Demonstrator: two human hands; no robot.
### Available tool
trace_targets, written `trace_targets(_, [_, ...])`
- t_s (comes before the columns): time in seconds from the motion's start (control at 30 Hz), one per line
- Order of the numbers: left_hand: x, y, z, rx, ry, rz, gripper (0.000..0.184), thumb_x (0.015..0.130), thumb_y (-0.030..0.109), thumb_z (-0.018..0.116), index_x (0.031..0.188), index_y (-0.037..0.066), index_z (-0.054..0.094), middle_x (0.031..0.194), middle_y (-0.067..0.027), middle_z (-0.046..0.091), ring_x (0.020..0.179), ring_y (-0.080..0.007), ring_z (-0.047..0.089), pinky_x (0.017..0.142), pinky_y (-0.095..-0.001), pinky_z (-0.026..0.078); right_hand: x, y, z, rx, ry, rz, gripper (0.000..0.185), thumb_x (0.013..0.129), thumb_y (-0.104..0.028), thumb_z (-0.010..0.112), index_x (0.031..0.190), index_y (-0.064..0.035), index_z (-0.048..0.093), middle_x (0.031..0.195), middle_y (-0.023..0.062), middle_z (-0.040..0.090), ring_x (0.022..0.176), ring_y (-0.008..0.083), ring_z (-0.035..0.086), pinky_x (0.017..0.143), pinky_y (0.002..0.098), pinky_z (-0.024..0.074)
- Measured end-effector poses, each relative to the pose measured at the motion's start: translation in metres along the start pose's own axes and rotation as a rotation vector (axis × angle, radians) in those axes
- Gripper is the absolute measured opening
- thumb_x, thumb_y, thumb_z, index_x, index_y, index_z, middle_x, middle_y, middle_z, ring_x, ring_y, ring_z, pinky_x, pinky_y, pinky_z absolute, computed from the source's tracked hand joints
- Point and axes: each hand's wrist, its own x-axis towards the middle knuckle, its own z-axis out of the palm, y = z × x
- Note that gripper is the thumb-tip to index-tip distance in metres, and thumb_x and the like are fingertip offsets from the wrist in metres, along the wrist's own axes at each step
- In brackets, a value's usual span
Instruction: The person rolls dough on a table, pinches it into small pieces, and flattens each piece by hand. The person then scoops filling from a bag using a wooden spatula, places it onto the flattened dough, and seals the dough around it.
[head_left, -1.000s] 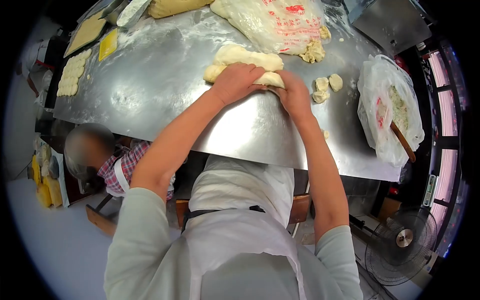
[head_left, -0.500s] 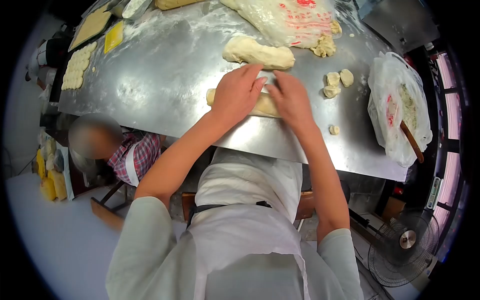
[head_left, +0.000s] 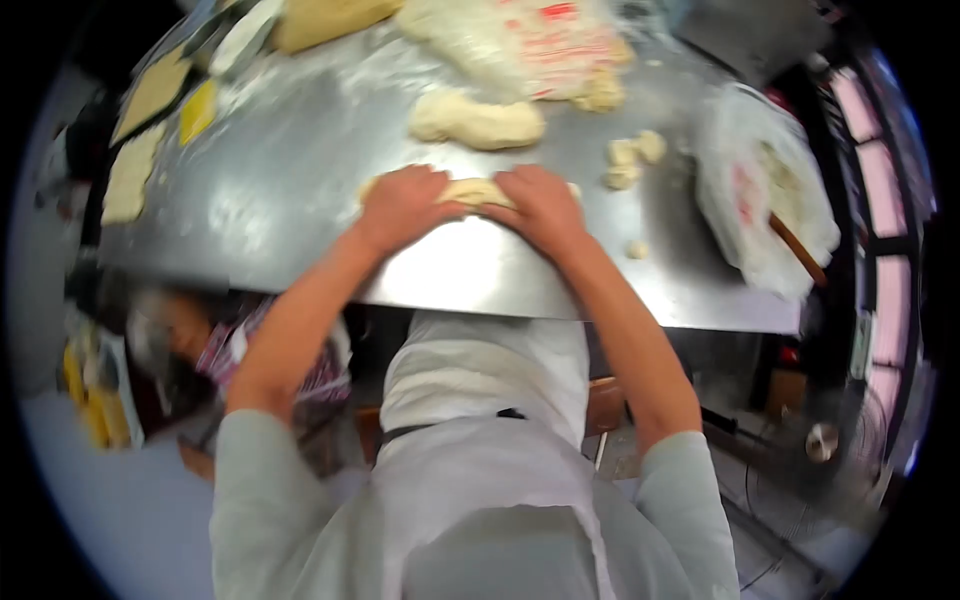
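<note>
A pale dough roll [head_left: 474,191] lies crosswise near the front of the steel table. My left hand [head_left: 405,205] is curled over its left part, the thumb reaching inward along the near side. Over the right part, my right hand [head_left: 541,206] grips the same roll, thumb pointing toward the left one. Both palms hide much of the dough; its middle and a bit of each end show. Just beyond my fingers rests a thicker dough log [head_left: 477,120], touched by neither hand.
Small dough pieces [head_left: 623,165] sit to the right on the steel table [head_left: 290,160]. Farther right stands a white plastic bag [head_left: 740,190] of filling with a wooden handle [head_left: 797,248]. A printed plastic bag [head_left: 510,45] covers dough at the back. Another person [head_left: 185,325] is at lower left.
My hands have moved apart and wrapped over the dough roll; before, they met above it near the thicker log. The view has shifted and blurred.
</note>
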Motion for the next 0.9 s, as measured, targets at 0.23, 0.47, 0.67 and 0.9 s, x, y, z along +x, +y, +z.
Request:
trace_targets(0.23, [-0.057,-0.011,0.001,0.146,-0.064,-0.065,0.065,0.09,0.016,0.072,0.15,0.004,0.054,0.135,-0.0265,0.058,0.124,-0.0482,0.052,0.11,-0.0594,0.037,-0.026,0.002,0.076,0.005,0.34,0.028,0.059,0.067,-0.03,0.087,0.121,-0.0108,0.069,0.114,0.0122,0.067,0.113,0.0335,0.061,0.103,0.0505,0.0452])
trace_targets(0.47, [-0.036,0.079,-0.022,-0.119,0.083,-0.157,0.057,0.099,0.015,0.06,0.152,-0.003,0.047,0.157,-0.0273,0.044,0.146,-0.0477,0.039,0.122,-0.0582,0.028,-0.065,-0.031,-0.02,0.055,0.264,0.07,0.089,0.072,-0.022,0.088,0.148,0.0001,0.048,0.144,0.0204,0.055,0.138,0.0383,0.048,0.118,0.0526,0.0343])
trace_targets(0.67, [0.038,0.125,0.055,-0.024,-0.153,0.073,0.085,0.09,0.029,0.073,0.158,-0.003,0.035,0.156,-0.0257,0.043,0.146,-0.0464,0.036,0.123,-0.0567,0.025,-0.107,-0.014,-0.018,0.022,0.183,0.358,0.085,0.075,-0.015,0.081,0.151,0.003,0.045,0.147,0.0197,0.053,0.14,0.037,0.047,0.115,0.049,0.0371])
trace_targets(0.9, [0.071,0.125,0.068,0.073,-0.262,-0.038,0.052,0.085,0.038,0.079,0.117,0.003,0.058,0.121,-0.0202,0.057,0.115,-0.0415,0.053,0.096,-0.0539,0.042,-0.147,-0.034,-0.021,-0.009,0.36,0.542,0.059,0.09,-0.016,0.072,0.143,-0.0001,0.051,0.138,0.0179,0.058,0.132,0.0354,0.051,0.11,0.0464,0.0404])
